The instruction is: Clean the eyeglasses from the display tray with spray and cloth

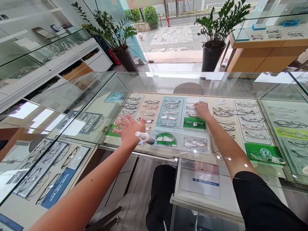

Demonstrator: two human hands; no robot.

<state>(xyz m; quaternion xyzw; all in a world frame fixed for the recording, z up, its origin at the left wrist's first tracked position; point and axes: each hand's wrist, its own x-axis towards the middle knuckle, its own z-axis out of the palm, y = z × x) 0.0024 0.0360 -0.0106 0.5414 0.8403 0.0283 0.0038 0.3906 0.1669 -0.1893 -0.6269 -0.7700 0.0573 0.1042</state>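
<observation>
My left hand (131, 129) is spread with its fingers apart over the left part of the glass display case (113, 146). A small white bottle (145, 138) stands right beside its wrist. My right hand (202, 109) reaches to the middle of the case, its fingers bent down near the top of a column of glasses; whether anything is between them is too small to tell. Below that hand a pair of glasses lies on a green card (194, 123). More rows of glasses (171, 106) lie on pale trays around both hands.
An open drawer (231, 200) with a printed packet (201, 183) is below the case's near edge. Glass cases with glasses extend left and right. Two potted plants (213, 48) stand beyond, before a window. A wooden counter (269, 57) is at the back right.
</observation>
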